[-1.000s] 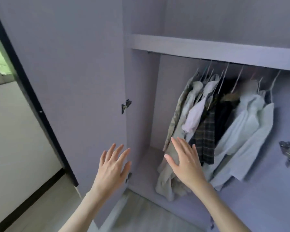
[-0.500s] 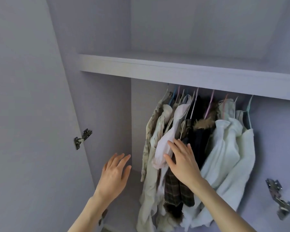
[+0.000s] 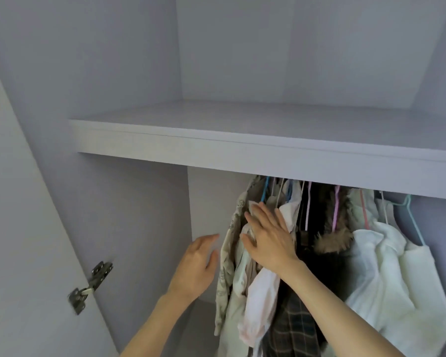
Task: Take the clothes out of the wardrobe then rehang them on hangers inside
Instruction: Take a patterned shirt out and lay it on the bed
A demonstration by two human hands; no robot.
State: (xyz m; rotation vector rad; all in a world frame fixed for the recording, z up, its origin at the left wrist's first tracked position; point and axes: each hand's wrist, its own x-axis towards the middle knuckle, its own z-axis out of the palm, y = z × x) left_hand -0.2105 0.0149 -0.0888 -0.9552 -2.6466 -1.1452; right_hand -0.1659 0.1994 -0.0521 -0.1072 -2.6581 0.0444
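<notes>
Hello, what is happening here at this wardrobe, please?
A person is reaching into an open pale lilac wardrobe where clothes hang on coloured hangers under a shelf. The right hand lies flat, fingers straight, on the beige and white shirts at the left end of the row. The left hand is open beside them. Nothing is taken out yet.

A metal hinge [image 3: 90, 287] sits on the inner face of the open door [image 3: 23, 253] at the lower left, its plate tilted and its arm reaching toward the side panel [image 3: 129, 228]. The door face is plain pale lilac, and the panel beside it has the same finish. No more of the room shows in this view; apart from the hinge, every surface in sight is the same flat lilac board, with nothing lying on it.
</notes>
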